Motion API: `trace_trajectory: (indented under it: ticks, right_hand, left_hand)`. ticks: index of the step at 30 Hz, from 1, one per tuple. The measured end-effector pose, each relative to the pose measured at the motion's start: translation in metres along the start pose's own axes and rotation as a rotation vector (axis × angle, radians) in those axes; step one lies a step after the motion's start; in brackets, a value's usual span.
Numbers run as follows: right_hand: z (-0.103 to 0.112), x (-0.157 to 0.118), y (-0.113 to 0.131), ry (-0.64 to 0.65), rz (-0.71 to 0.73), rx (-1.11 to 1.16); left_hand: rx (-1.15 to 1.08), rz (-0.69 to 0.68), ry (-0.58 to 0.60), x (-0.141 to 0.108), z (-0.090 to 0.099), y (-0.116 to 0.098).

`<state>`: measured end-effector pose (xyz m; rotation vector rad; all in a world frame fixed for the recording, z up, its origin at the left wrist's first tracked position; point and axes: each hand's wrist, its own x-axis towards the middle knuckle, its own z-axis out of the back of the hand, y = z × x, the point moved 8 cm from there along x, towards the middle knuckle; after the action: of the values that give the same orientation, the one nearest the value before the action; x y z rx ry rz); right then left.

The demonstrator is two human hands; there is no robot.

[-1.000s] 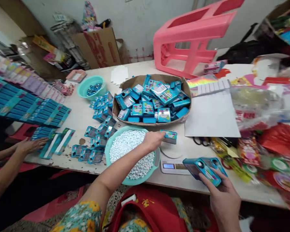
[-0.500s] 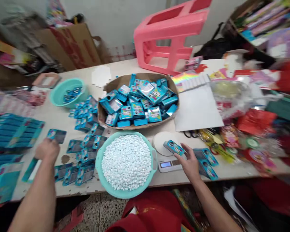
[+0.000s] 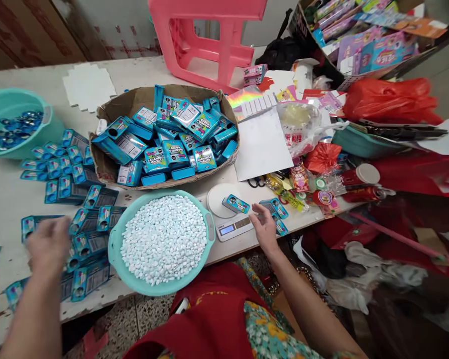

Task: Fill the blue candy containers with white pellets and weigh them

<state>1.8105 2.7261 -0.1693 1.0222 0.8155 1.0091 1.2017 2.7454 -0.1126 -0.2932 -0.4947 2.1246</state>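
Head view: one glossy printed-card Caramelo Macizo box [image 3: 236, 204], rectangular, on one round-plated digital scale [image 3: 235, 227]; right hand [image 3: 260, 218] just beside, fingers apart. Two matching boxes [image 3: 279, 207] adjacent. One turquoise plastic basin [image 3: 114, 249], smooth pale candies [image 3: 163, 239] heaped. Left hand [image 3: 49, 243]: blurred, grip unreadable.

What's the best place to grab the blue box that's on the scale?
Probably its right end, coming from the right: the box lies lengthwise across the scale, that end pointing toward the open right hand, and its slim shape suits a pinch across the width.
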Motion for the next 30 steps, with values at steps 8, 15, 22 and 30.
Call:
trace_trajectory:
  ticks: [8, 15, 22, 30]
  right_hand:
    - [-0.029, 0.014, 0.011, 0.047, 0.155, -0.129]
    - [-0.03, 0.018, 0.036, 0.024, 0.151, -0.092]
    - [-0.067, -0.015, 0.141, 0.262, 0.414, -0.074]
    - [-0.148, -0.061, 0.18, 0.51, 0.533, -0.071]
  left_hand:
    - [0.081, -0.473, 0.442, -0.115, -0.158, -0.167]
    - [-0.111, -0.276, 0.499, -0.122, -0.161, -0.16]
    - [-1.412, 0.529, 0.545, -0.122, -0.137, -0.137]
    - [-1.65, 0.307, 0.303, -0.132, -0.047, -0.208]
